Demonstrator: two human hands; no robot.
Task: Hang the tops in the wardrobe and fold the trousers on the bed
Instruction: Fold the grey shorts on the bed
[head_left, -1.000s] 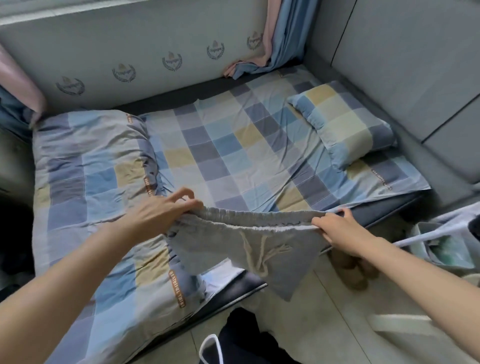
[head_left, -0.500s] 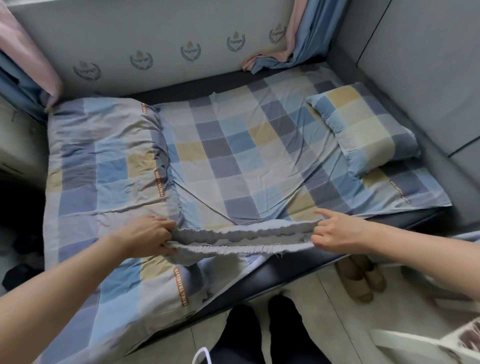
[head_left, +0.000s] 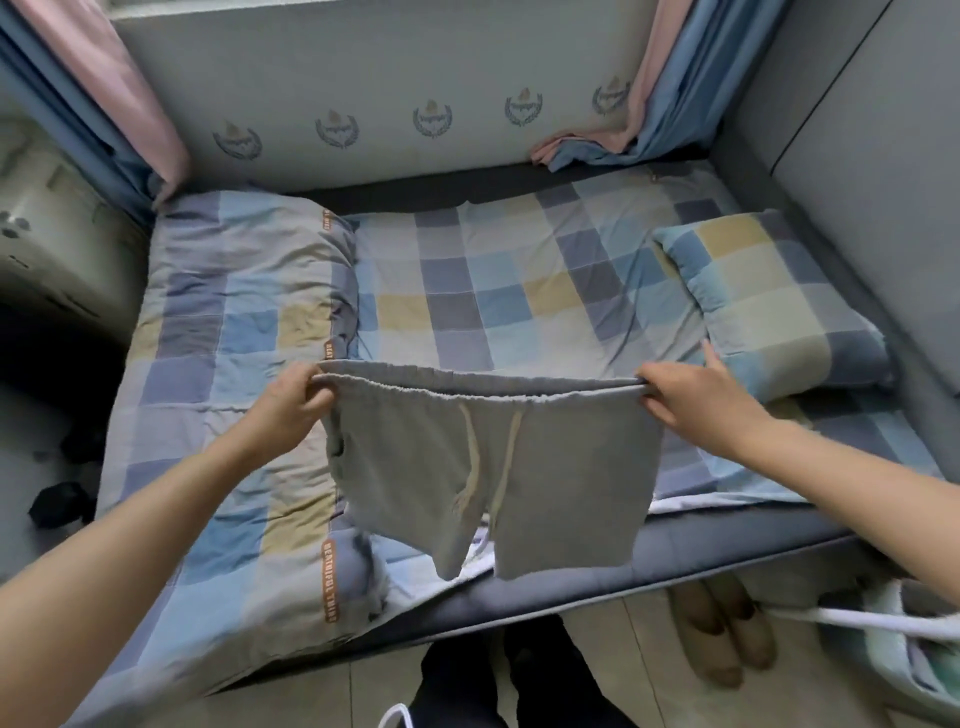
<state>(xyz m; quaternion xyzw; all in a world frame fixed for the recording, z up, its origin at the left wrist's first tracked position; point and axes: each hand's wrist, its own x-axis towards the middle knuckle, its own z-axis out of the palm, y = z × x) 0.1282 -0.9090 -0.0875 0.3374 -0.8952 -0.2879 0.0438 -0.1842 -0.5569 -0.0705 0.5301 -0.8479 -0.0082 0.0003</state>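
Note:
Grey drawstring shorts (head_left: 561, 467) hang stretched out in the air above the front edge of the bed (head_left: 519, 291). My left hand (head_left: 283, 410) grips the left end of the elastic waistband. My right hand (head_left: 691, 400) pinches the right end, its forefinger pointing away. The two short legs dangle down over the mattress edge, and the pale drawstring hangs loose at the middle. The wardrobe is not in view.
A folded checked duvet (head_left: 228, 364) covers the bed's left part and a checked pillow (head_left: 769, 306) lies at the right. Slippers (head_left: 722, 634) sit on the floor under the bed edge. A white basket (head_left: 909, 639) stands at the lower right. Curtains (head_left: 670, 98) hang behind.
Both hands have lifted the shorts off the bed edge and pulled the waistband taut, so the shorts now hang full length instead of lying bunched low.

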